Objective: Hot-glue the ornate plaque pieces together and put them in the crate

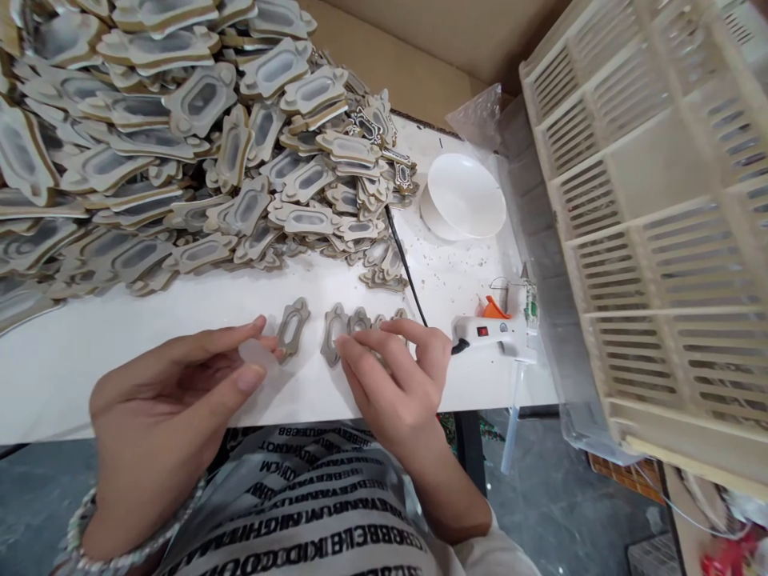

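Observation:
My left hand [180,392] pinches a translucent oval piece [255,352] between thumb and fingers, just above the white table. Right beside those fingertips lies a small grey ornate frame [293,330] with an oblong opening. My right hand [399,372] reaches over a short row of similar frames, its fingertips closed at the edge of the leftmost frame [334,334], whose opening looks pale and filled. Another frame [359,320] sits close to its right. The rest of the row is partly hidden under my right fingers.
A large heap of grey frames [198,160] covers the table's back left. At right stand a white bowl [462,196], a white glue gun [495,332] with an orange trigger, and a beige slatted crate [654,176]. A black cord [405,264] crosses the table [150,320].

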